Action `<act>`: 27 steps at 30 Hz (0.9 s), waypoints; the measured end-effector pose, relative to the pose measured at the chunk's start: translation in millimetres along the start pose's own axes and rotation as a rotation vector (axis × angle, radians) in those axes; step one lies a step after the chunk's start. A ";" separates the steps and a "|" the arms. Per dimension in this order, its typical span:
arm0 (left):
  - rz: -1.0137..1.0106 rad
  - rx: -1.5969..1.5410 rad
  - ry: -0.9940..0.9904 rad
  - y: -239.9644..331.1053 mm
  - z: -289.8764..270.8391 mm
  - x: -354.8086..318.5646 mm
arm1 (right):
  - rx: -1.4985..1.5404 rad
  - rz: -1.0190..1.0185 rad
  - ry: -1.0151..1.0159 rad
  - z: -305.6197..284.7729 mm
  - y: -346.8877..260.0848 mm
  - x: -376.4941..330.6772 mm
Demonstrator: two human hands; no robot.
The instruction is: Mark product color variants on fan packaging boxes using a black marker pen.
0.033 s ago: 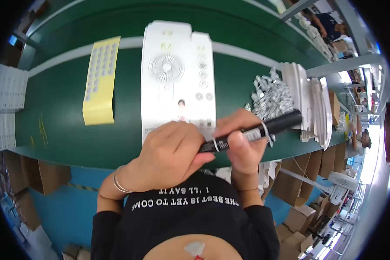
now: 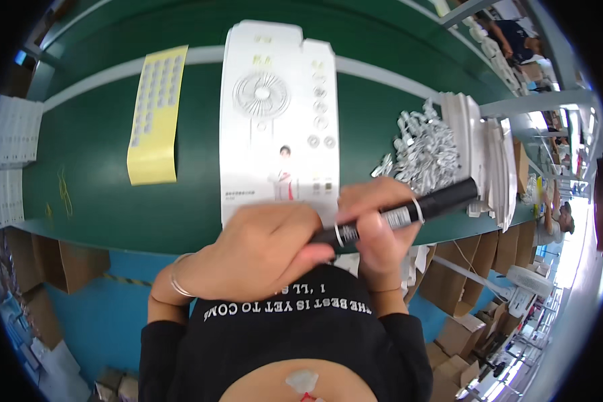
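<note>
A thick black marker pen point(image 2: 395, 218) lies slantwise across both my hands, its thick end up to the right. My right hand point(image 2: 382, 231) is closed round its middle, beside a pale label. My left hand point(image 2: 268, 248), closed, grips the pen's lower left end, whose tip the fingers hide. Just beyond them a stack of flat white printed cartons point(image 2: 261, 161) lies on the green table point(image 2: 94, 208). The top one shows a fan drawing and a small figure; my hands cover part of its near edge.
Left of the cartons lies a yellow sheet point(image 2: 155, 171) with rows of grey stickers. A heap of silvery bagged or coiled pieces point(image 2: 422, 151) and stacked white cartons point(image 2: 465, 127) sit right. White boxes point(image 2: 10, 134) stand far left. Brown cartons point(image 2: 462, 285) stand beyond the table edge; other people are at right.
The cartons appear slightly farther up in the picture. My right hand and the pen have shifted a little right, and more of the carton's lower print shows.
</note>
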State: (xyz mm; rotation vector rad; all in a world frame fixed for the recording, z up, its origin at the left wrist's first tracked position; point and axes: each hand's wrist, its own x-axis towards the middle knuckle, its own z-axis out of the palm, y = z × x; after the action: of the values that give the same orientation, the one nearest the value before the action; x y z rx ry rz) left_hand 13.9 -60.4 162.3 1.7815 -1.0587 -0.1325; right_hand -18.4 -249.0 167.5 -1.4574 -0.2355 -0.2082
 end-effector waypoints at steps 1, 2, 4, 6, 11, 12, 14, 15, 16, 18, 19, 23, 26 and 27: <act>-0.060 -0.223 -0.140 0.0 -5.4 -9.4 | -0.073 -0.049 -0.110 -0.5 -2.5 -0.7; -0.096 -0.404 -0.256 0.4 -16.8 -22.6 | 0.306 -0.029 0.067 -1.4 -6.0 -1.2; -0.201 -0.650 -0.281 -3.5 -42.3 -52.3 | 0.604 -0.138 0.301 -18.2 -10.2 7.7; -0.338 -0.742 0.122 -9.1 -48.0 -80.7 | 0.430 -0.269 0.488 -28.4 -5.9 11.9; -0.781 0.573 0.614 -94.3 -40.9 -102.0 | -0.066 -0.010 0.365 -13.2 20.1 -13.8; -0.744 0.749 0.588 -112.4 -34.7 -99.3 | -0.142 0.010 0.362 -10.4 26.3 -16.4; -0.993 0.839 0.459 -128.8 -24.6 -94.3 | -0.091 0.016 0.328 -6.7 36.8 -16.6; -0.831 0.956 0.470 -128.4 -21.0 -91.1 | -0.151 -0.022 0.331 -3.6 38.9 -17.3; -0.764 1.068 0.460 -121.7 -19.1 -88.5 | -0.213 -0.032 0.377 -1.2 41.0 -16.7; -0.755 0.787 0.578 -99.1 -16.7 -79.8 | -0.309 -0.078 0.466 2.5 46.6 -14.9; -0.655 0.483 0.663 -82.4 -18.2 -76.3 | -0.300 -0.127 0.443 1.2 49.1 -13.2; -0.536 0.023 0.468 -43.4 -22.8 -50.3 | -0.344 -0.197 0.339 -0.5 60.2 -13.5; -0.702 0.084 0.392 -42.9 -12.4 -28.8 | -0.303 -0.165 0.354 -0.2 63.6 -16.6; -0.695 0.012 0.460 -44.6 -8.5 -24.1 | -0.289 -0.127 0.353 -0.3 62.1 -17.6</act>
State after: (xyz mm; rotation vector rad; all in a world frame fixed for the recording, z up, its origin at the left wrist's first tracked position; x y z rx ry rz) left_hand 30.2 -33.1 122.0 1.9959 -0.0928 -0.1289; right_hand -17.8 -243.0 103.2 -1.6617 -0.0087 -0.6175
